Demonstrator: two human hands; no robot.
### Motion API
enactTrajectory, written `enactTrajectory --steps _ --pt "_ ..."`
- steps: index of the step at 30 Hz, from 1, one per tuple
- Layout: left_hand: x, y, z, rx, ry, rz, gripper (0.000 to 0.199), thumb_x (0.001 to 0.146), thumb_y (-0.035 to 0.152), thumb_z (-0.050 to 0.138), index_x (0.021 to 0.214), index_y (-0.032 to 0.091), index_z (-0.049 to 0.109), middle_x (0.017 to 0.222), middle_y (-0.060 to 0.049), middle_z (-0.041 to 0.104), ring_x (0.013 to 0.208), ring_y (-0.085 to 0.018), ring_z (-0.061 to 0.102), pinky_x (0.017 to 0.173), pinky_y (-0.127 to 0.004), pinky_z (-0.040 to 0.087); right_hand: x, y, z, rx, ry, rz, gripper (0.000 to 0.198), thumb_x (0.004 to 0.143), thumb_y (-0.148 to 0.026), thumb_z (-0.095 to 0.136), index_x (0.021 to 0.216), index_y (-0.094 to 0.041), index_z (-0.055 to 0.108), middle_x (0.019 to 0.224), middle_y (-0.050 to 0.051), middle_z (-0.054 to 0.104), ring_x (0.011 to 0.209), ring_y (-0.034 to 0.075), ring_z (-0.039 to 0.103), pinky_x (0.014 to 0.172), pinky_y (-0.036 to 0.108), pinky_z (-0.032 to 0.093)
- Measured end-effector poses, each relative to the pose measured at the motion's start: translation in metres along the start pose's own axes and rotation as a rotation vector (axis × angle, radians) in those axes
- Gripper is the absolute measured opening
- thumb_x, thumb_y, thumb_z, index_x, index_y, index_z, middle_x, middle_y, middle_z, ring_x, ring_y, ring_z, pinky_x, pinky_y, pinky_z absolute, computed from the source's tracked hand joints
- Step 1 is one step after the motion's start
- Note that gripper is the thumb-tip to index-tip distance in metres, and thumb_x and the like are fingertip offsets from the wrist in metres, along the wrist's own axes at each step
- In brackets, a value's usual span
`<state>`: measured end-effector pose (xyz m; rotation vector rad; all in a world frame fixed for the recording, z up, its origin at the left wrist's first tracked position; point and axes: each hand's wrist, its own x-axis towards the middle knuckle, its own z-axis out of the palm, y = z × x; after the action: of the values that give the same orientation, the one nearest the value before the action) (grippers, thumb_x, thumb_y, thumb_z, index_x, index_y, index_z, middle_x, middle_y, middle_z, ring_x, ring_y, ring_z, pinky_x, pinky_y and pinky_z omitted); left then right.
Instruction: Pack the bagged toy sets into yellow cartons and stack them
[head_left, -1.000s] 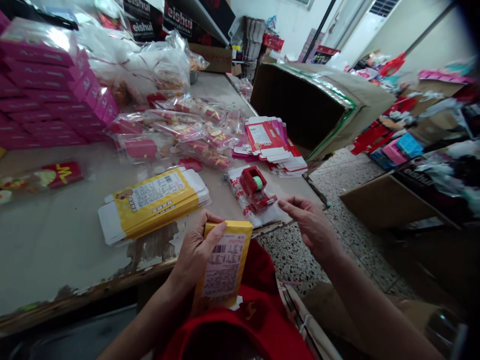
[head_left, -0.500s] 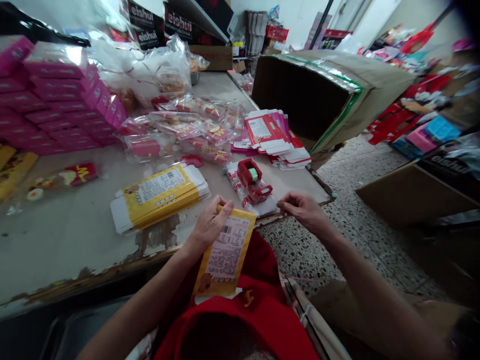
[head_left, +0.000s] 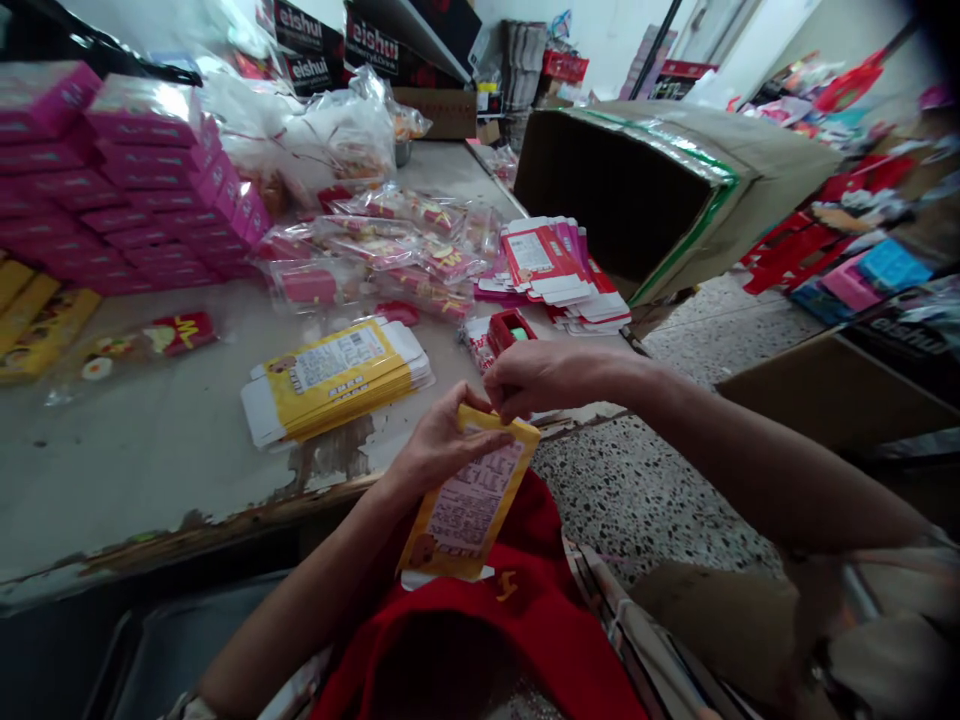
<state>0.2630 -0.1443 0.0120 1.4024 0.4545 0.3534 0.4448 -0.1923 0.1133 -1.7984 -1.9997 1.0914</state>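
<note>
A yellow carton (head_left: 472, 505) with a printed white panel stands tilted in front of my red apron, and my left hand (head_left: 442, 445) grips it near its top end. My right hand (head_left: 532, 378) is at that top end, fingers curled into a pinch; whatever they hold is hidden. Behind it, partly covered, a red tape dispenser (head_left: 510, 328) with a green roll core sits on a printed plastic packet. To the left lies a stack of flat yellow cartons (head_left: 337, 375).
Bagged toys (head_left: 390, 240) are heaped mid-table, beside flat red and pink cartons (head_left: 536, 255). Pink boxes (head_left: 150, 190) are stacked at the left, yellow boxes (head_left: 45, 325) below them. A large open cardboard box (head_left: 757, 150) lies on its side beyond the right edge.
My right hand has moved left from beside the tape dispenser to the top end of the carton. My left hand has shifted its hold, the thumb now across the carton's face.
</note>
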Motion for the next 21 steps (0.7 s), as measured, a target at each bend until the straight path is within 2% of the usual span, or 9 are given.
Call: enactTrajectory --steps 2,4,6,9,12,14,16,18,21 --pt "-0.013 0.005 -0.005 -0.083 -0.045 -0.021 0.041 0.074 0.037 0.088 0.090 0.020 0.054 0.073 0.001 0.066 0.060 -0.012 0.058 0.055 -0.021 0.043 0.005 0.011 0.008 0.196 0.008 0.046 0.019 0.061 -0.014 0.089 0.070 -0.022 0.075 0.048 -0.007 0.062 0.041 0.009 0.050 0.041 0.022 0.028" --pt "-0.030 0.013 -0.016 -0.141 -0.090 -0.015 0.041 0.073 0.034 0.088 0.092 0.020 0.055 0.077 0.001 0.065 0.063 -0.012 0.058 0.057 -0.021 0.045 0.011 0.021 0.022 0.398 0.036 0.104 0.043 0.054 -0.028 0.097 0.092 -0.022 0.077 0.049 -0.006 0.064 0.041 0.014 0.056 0.039 0.023 0.032" --pt "-0.049 0.022 -0.034 -0.153 -0.038 0.035 0.044 0.071 0.030 0.090 0.097 0.020 0.056 0.086 0.000 0.066 0.070 -0.013 0.060 0.063 -0.021 0.048 0.020 0.024 0.040 0.478 0.104 0.143 0.044 0.064 -0.041 0.093 0.098 -0.021 0.074 0.050 -0.004 0.065 0.042 0.016 0.058 0.039 0.024 0.035" --pt "-0.081 0.035 -0.073 -0.197 0.302 0.262 0.049 0.069 0.026 0.092 0.105 0.022 0.059 0.096 0.000 0.065 0.080 -0.013 0.061 0.070 -0.020 0.051 0.034 0.009 0.069 0.402 0.355 -0.012 0.033 0.092 -0.051 0.067 0.103 -0.021 0.073 0.079 0.006 0.077 0.069 0.021 0.072 0.059 0.031 0.054" --pt "-0.120 0.042 -0.119 -0.313 0.688 0.570 0.049 0.070 0.027 0.091 0.108 0.027 0.060 0.101 0.002 0.062 0.089 -0.013 0.063 0.081 -0.020 0.053 0.053 -0.023 0.093 0.265 0.365 -0.341 0.055 0.090 -0.048 0.073 0.139 -0.027 0.058 0.129 0.011 0.071 0.112 0.030 0.069 0.088 0.042 0.059" --pt "-0.153 0.042 -0.151 -0.315 0.729 0.632 0.040 0.074 0.035 0.089 0.100 0.027 0.060 0.101 0.002 0.061 0.098 -0.017 0.065 0.090 -0.028 0.055 0.073 -0.048 0.102 0.053 0.382 -0.500 0.050 0.090 -0.034 0.074 0.137 -0.027 0.057 0.124 0.010 0.072 0.106 0.030 0.069 0.088 0.043 0.057" --pt "-0.188 0.040 -0.181 -0.186 0.581 0.466 0.035 0.078 0.047 0.084 0.092 0.026 0.060 0.105 -0.001 0.064 0.113 -0.025 0.065 0.100 -0.041 0.053 0.098 -0.076 0.105 -0.198 0.388 -0.621 0.024 0.096 -0.019 0.064 0.118 -0.025 0.065 0.103 0.007 0.075 0.092 0.026 0.068 0.083 0.041 0.054" --pt "-0.216 0.037 -0.205 -0.029 0.434 0.206 0.040 0.077 0.052 0.083 0.103 0.026 0.065 0.120 -0.007 0.066 0.127 -0.033 0.060 0.109 -0.052 0.047 0.126 -0.107 0.109 -0.427 0.292 -0.764 0.013 0.099 -0.016 0.060 0.106 -0.024 0.068 0.094 0.005 0.075 0.089 0.024 0.065 0.083 0.040 0.050" --pt "-0.230 0.030 -0.223 0.120 0.390 -0.038 0.094 0.060 0.041 0.096 0.143 0.028 0.054 0.142 -0.014 0.060 0.138 -0.038 0.052 0.117 -0.058 0.038 0.165 -0.156 0.126 -0.709 0.079 -1.026 0.005 0.094 -0.018 0.068 0.092 -0.021 0.071 0.092 0.005 0.076 0.090 0.024 0.064 0.087 0.041 0.047"
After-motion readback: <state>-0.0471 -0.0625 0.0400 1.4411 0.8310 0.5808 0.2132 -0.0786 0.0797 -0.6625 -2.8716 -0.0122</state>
